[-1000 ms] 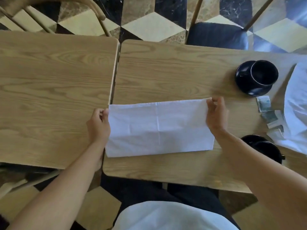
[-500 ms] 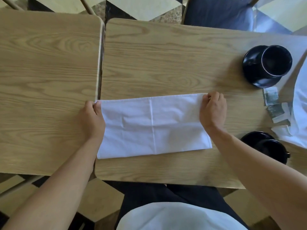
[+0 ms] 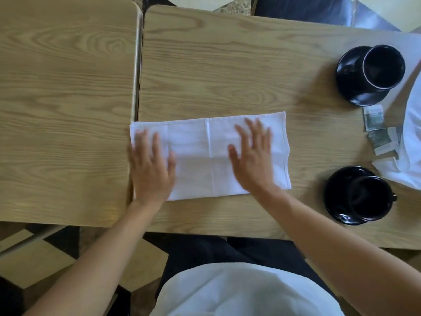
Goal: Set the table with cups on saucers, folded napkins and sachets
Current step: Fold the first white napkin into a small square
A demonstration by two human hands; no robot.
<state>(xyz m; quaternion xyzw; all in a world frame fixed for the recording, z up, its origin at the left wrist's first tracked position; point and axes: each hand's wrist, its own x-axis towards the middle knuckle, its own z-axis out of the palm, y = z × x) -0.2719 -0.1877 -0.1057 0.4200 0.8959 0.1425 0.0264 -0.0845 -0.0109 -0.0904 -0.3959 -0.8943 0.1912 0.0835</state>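
Note:
A white napkin point(image 3: 205, 144), folded into a long rectangle, lies flat on the right wooden table point(image 3: 227, 65). My left hand point(image 3: 150, 169) presses flat on its left end with straight, spread fingers. On the napkin's right half my right hand point(image 3: 252, 160) lies flat as well. A black cup point(image 3: 382, 67) stands on a black saucer point(image 3: 350, 87) at the far right. A second black cup point(image 3: 371, 197) on its saucer point(image 3: 335, 192) sits nearer me. Several sachets point(image 3: 376, 126) lie between the two cups.
A second wooden table point(image 3: 63, 99) adjoins on the left with a narrow gap between. More white cloth point(image 3: 412, 142) is piled at the right edge. A dark chair seat point(image 3: 303, 8) stands behind the table. Patterned floor shows below.
Both hands let go of the napkin's far corners and now lie flat on the cloth with spread fingers. The camera has tilted closer over the table.

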